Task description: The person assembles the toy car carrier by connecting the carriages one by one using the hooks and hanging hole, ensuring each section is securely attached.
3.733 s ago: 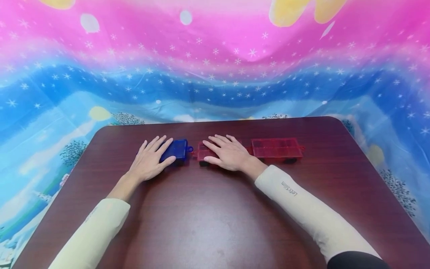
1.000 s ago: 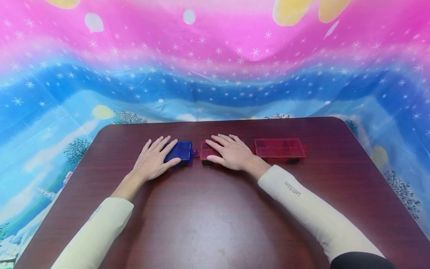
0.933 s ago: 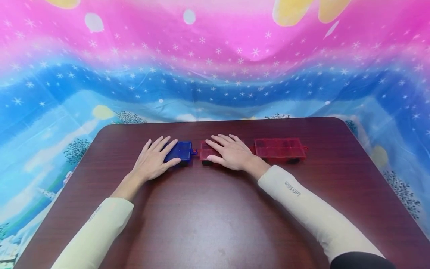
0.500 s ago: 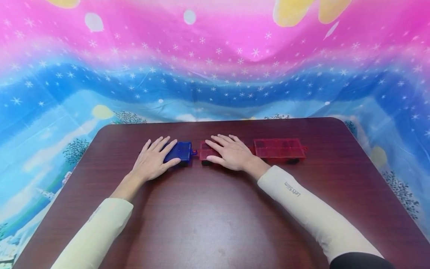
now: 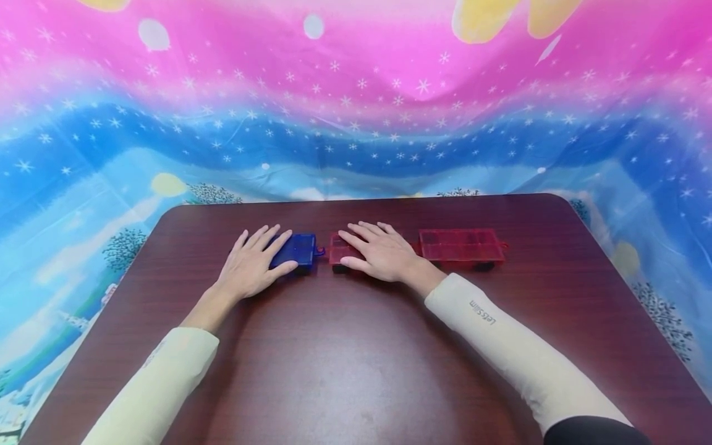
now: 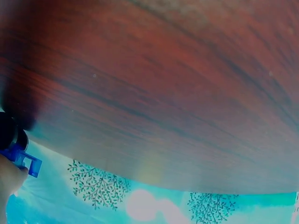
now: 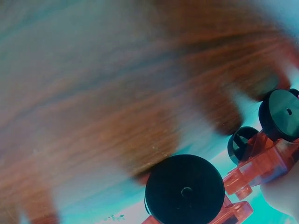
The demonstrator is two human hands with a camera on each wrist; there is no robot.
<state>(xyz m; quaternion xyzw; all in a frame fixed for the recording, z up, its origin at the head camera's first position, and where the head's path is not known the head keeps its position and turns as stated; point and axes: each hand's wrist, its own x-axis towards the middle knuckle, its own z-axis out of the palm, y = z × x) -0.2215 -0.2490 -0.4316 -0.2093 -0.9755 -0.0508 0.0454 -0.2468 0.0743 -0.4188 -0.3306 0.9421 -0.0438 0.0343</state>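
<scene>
A see-through blue toy car base on black wheels stands on the table, its left part hidden under my left hand. That hand's fingers lie spread and straight over the blue top. My right hand rests flat, fingers spread, on a see-through red toy car base, covering most of it. Between the two cars, the blue ring hitch overlaps the red car's coupling. Behind the right hand stands a longer red car base, in line with the others. Black wheels and red couplings show in the right wrist view.
The dark red-brown wooden table has rounded far corners. A pink and blue snowflake-patterned cloth hangs behind and beside it. A red hook sticks out from the right end of the longer red car.
Since the earliest frame, the gap between the blue car and the red car has narrowed slightly, and their hitches now overlap. Over the last second both hands stay put; the view shifts only slightly.
</scene>
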